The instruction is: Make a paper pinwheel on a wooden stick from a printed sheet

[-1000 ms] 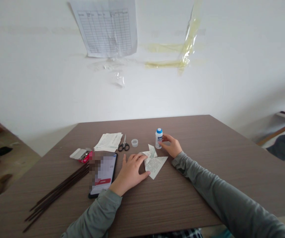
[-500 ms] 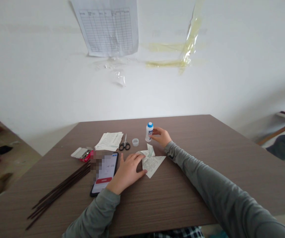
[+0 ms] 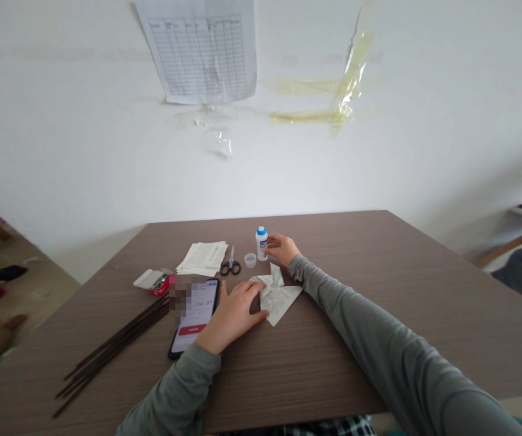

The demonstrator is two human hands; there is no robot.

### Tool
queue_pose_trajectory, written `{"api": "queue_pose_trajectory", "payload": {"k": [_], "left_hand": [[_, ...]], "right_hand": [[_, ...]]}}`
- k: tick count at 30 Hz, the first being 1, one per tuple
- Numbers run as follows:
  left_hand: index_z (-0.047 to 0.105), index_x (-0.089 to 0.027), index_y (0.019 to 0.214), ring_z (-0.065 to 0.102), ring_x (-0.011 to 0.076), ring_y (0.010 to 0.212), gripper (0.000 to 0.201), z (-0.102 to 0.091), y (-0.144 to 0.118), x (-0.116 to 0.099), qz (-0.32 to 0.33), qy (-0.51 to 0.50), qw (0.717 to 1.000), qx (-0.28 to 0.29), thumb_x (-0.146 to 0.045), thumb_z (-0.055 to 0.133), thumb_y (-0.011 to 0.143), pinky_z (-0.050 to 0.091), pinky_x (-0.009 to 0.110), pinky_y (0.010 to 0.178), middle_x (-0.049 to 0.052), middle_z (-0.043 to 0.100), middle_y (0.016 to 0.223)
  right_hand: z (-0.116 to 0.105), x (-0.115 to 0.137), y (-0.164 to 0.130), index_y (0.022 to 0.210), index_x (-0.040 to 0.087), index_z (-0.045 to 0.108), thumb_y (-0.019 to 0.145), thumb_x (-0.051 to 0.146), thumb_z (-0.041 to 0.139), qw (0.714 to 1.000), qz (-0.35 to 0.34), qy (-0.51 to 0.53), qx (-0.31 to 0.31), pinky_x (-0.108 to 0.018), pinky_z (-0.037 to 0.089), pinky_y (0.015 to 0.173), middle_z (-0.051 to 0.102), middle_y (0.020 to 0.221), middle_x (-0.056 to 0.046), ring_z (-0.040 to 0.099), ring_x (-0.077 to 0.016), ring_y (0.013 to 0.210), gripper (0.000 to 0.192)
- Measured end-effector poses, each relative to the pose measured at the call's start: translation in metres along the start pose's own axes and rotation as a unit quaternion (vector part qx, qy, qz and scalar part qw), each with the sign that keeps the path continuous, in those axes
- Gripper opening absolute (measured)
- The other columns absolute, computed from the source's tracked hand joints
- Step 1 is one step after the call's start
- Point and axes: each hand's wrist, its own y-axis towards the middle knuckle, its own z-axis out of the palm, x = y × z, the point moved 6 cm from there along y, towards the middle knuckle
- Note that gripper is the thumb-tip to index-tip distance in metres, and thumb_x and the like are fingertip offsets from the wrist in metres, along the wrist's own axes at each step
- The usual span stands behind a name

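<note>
two hands: both at work on the brown bench (image 3: 379, 290), sleeves grey.
right hand (image 3: 281, 248): far out, fingers wrapped round the small white glue bottle (image 3: 261, 243), which stands upright on the bench just beside its loose cap (image 3: 250, 260).
left hand (image 3: 234, 313): laid flat, palm down, fingers spread, pinning the left edge of the folded printed paper (image 3: 279, 298); nothing clenched in it.
around: scissors (image 3: 231, 264) and a stack of paper sheets (image 3: 201, 257) left of the cap; phone (image 3: 195, 315) touching the left wrist; bundle of dark sticks (image 3: 115, 342) further left; stapler box (image 3: 154, 281).
risk: the bottle looks uncapped, so a tilt or squeeze could spill glue.
risk: the stretched right sleeve crosses the paper and may drag its raised flap.
</note>
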Motion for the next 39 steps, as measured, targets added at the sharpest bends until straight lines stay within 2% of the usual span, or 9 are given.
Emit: {"api": "queue_pose_trajectory", "payload": {"k": [4,9,14,16,20,22,25,32,39], "left_hand": [[0.078,-0.031,0.178,0.066,0.0490,0.184,0.064,-0.002,-0.001,-0.002,-0.005,-0.005,1.000,0.003,-0.033,0.085,0.115,0.020,0.093,0.161,0.020,0.077,0.189],[0.074,-0.025,0.183,0.061,0.0490,0.188,0.068,-0.004,-0.002,-0.006,-0.015,0.002,1.000,0.020,-0.029,0.084,0.116,0.016,0.096,0.160,0.023,0.072,0.193],[0.078,-0.029,0.180,0.064,0.0493,0.185,0.065,-0.003,-0.001,-0.005,-0.010,0.002,1.000,0.007,-0.028,0.086,0.116,0.020,0.096,0.159,0.020,0.076,0.190],[0.080,-0.030,0.178,0.065,0.0496,0.183,0.064,-0.002,-0.001,-0.004,-0.008,0.002,1.000,-0.003,-0.028,0.088,0.115,0.023,0.096,0.159,0.020,0.078,0.187],[0.082,-0.029,0.176,0.066,0.0508,0.182,0.062,0.003,0.000,-0.009,-0.002,0.005,1.000,-0.023,-0.026,0.089,0.114,0.029,0.096,0.157,0.020,0.078,0.186],[0.082,-0.028,0.175,0.066,0.0510,0.181,0.060,0.007,0.000,-0.013,-0.003,0.007,1.000,-0.029,-0.026,0.088,0.115,0.031,0.097,0.156,0.019,0.078,0.185],[0.083,-0.027,0.174,0.067,0.0504,0.179,0.056,0.012,0.002,-0.020,-0.011,0.013,0.999,-0.040,-0.026,0.086,0.117,0.032,0.097,0.156,0.019,0.079,0.184],[0.087,-0.030,0.166,0.070,0.0490,0.174,0.051,0.018,0.005,-0.029,-0.013,0.018,0.997,-0.072,-0.028,0.092,0.115,0.037,0.094,0.156,0.017,0.082,0.177],[0.087,-0.030,0.166,0.071,0.0495,0.173,0.053,0.018,0.006,-0.029,-0.013,0.008,0.997,-0.075,-0.028,0.094,0.113,0.038,0.093,0.155,0.018,0.082,0.176]], "right_hand": [[0.000,-0.003,0.000,0.112,0.027,0.096,0.077,0.019,0.113,1.000,-0.003,-0.011,0.004,-0.051,0.084,0.106,0.101,0.114,-0.007,0.099,-0.0334,0.109,0.039],[-0.004,-0.002,0.001,0.119,0.027,0.096,0.078,0.014,0.113,0.999,0.000,-0.038,0.009,-0.047,0.084,0.100,0.100,0.114,-0.006,0.098,-0.0293,0.099,0.046],[-0.022,0.006,-0.010,0.122,0.029,0.096,0.087,0.012,0.108,0.998,-0.019,-0.065,-0.002,-0.051,0.080,0.112,0.100,0.121,-0.007,0.097,-0.0288,0.104,0.040],[-0.032,0.012,-0.021,0.122,0.031,0.096,0.095,0.012,0.102,0.993,-0.070,-0.099,-0.005,-0.050,0.078,0.116,0.100,0.125,-0.007,0.096,-0.0284,0.107,0.033],[-0.052,0.023,-0.054,0.130,0.029,0.095,0.105,0.014,0.094,0.949,-0.204,-0.238,-0.006,-0.051,0.075,0.116,0.100,0.124,-0.008,0.095,-0.0294,0.106,0.030],[-0.060,0.022,-0.072,0.136,0.028,0.095,0.109,0.014,0.091,0.923,-0.245,-0.298,0.008,-0.051,0.071,0.118,0.099,0.118,-0.008,0.095,-0.0311,0.114,0.031],[-0.068,0.018,-0.100,0.137,0.028,0.095,0.114,0.016,0.088,0.893,-0.290,-0.342,0.046,-0.049,0.069,0.117,0.098,0.114,-0.008,0.093,-0.0287,0.108,0.027],[-0.064,0.014,-0.154,0.134,0.031,0.096,0.122,0.029,0.086,0.858,-0.349,-0.350,0.141,-0.050,0.067,0.119,0.099,0.120,-0.007,0.093,-0.0290,0.109,0.016],[-0.048,0.016,-0.168,0.128,0.031,0.097,0.112,0.039,0.101,0.833,-0.360,-0.374,0.189,-0.054,0.065,0.120,0.097,0.115,-0.007,0.090,-0.0305,0.108,0.018]]}}
